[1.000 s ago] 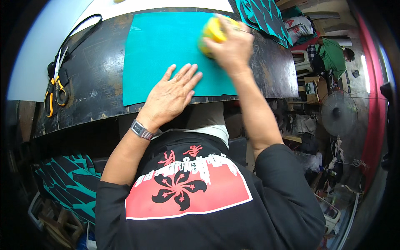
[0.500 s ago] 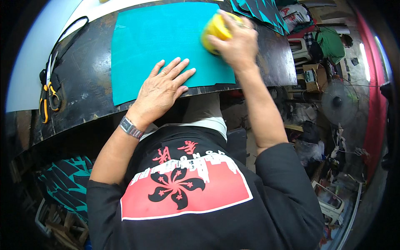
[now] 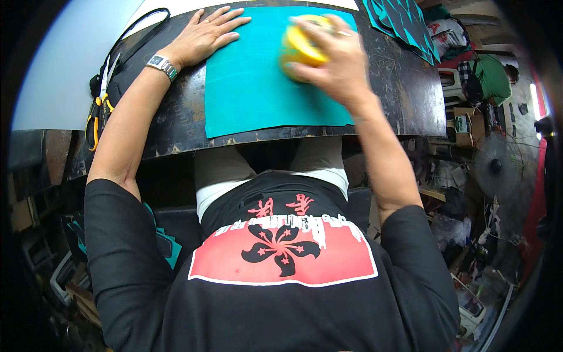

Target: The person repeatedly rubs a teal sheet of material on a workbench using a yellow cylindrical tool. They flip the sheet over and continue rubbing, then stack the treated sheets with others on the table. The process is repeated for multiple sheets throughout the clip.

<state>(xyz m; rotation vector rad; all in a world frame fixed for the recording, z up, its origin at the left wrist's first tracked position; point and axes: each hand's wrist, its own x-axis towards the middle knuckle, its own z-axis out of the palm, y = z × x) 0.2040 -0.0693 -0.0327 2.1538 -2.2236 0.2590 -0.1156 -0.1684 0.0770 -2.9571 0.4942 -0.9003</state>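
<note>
A teal sheet (image 3: 252, 88) lies on the dark worn table, its near edge close to the table's front edge. My left hand (image 3: 205, 38) rests with fingers spread at the sheet's far left corner, partly on the sheet and partly on the table. With my right hand (image 3: 337, 67) I grip a yellow roll (image 3: 302, 47) against the right half of the sheet. Hand and roll are smeared by motion, and the fingers cover part of the roll. Scissors (image 3: 101, 111) with yellow-and-black handles lie on the table, left of my left forearm.
Cut teal-and-black pieces (image 3: 404, 29) are piled at the table's far right. A black strap (image 3: 132, 32) lies by the scissors, beside a pale sheet (image 3: 64, 70). More teal pieces (image 3: 167, 243) sit low at the left. A fan (image 3: 497, 167) stands at the right.
My left hand has moved from the sheet's near edge to its far left corner. The roll in my right hand has shifted slightly over the sheet. The whole view has shifted too.
</note>
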